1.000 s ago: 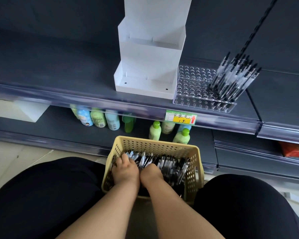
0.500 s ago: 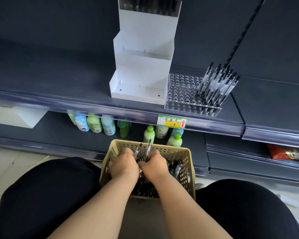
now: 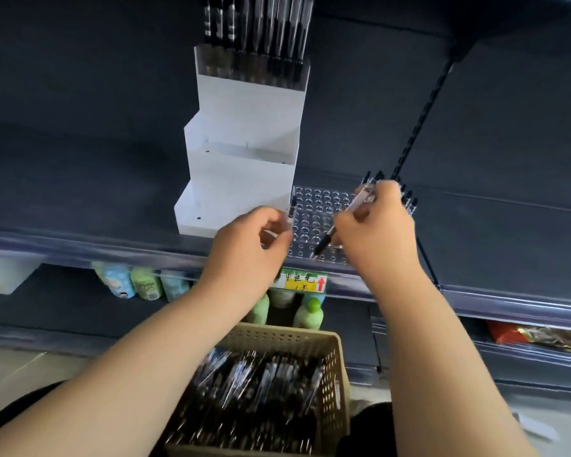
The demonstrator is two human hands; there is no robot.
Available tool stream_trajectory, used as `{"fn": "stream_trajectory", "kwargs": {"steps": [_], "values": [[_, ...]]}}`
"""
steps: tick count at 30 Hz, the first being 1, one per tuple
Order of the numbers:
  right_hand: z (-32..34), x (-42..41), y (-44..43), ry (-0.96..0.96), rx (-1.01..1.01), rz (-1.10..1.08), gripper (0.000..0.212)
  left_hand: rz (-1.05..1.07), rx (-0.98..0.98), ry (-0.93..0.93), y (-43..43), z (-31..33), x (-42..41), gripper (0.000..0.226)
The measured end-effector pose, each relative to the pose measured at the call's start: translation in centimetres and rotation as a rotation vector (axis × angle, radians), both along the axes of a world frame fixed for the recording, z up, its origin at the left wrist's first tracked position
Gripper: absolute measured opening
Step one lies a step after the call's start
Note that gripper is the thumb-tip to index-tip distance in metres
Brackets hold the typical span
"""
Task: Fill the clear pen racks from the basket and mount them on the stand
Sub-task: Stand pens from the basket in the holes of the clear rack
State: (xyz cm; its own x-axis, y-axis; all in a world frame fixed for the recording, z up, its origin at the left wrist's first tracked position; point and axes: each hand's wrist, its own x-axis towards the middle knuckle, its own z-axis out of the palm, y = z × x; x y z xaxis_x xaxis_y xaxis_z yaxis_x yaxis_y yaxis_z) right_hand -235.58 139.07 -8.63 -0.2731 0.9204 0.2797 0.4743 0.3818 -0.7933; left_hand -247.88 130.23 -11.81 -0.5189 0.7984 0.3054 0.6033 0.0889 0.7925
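One stand (image 3: 244, 133). Two clear racks: upper rack (image 3: 254, 65) beyond both grips, lower rack (image 3: 317, 209) beneath them. Two pens held: left pen (image 3: 292, 206) in left grip (image 3: 244, 252), right pen (image 3: 326, 239) in right grip (image 3: 376, 235). One basket (image 3: 277, 338). Three bottles (image 3: 145, 285) showing left of the grips.

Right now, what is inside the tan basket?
A loose heap of black-and-clear pens fills the basket. Its floor is covered by them, and the left forearm hides its left wall.

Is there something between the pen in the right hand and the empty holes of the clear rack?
Nothing visible. The pen in the right hand points tip-down over open holes of the clear rack; loaded pens stand farther right.
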Motion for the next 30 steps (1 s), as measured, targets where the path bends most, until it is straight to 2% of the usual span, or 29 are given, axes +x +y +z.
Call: {"fn": "stream_trajectory", "kwargs": {"steps": [3, 5, 8, 11, 14, 30], "values": [[2.7, 0.4, 3.0, 0.072, 0.028, -0.071, 0.006, -0.053, 0.061, -0.031, 3.3, 2.3, -0.2, 0.010], [3.2, 0.5, 4.7, 0.079, 0.036, -0.099, 0.013, -0.098, 0.109, -0.061, 5.5, 3.1, -0.1, 0.010], [2.4, 0.6, 6.1, -0.068, 0.123, -0.119, 0.026, -0.150, 0.153, -0.071, 7.8, 2.9, 0.3, 0.013], [1.2, 1.1, 7.1, -0.194, 0.221, -0.122, 0.017, -0.168, 0.156, -0.101, 9.4, 2.1, 0.2, 0.015], [1.0, 1.6, 7.9, -0.230, 0.253, -0.147, 0.005, -0.171, 0.141, -0.117, 10.6, 1.6, -0.2, 0.012], [0.5, 1.2, 8.4, -0.350, 0.260, -0.150, 0.013, -0.182, 0.158, -0.147, 11.6, 1.0, -0.1, 0.014]]}}
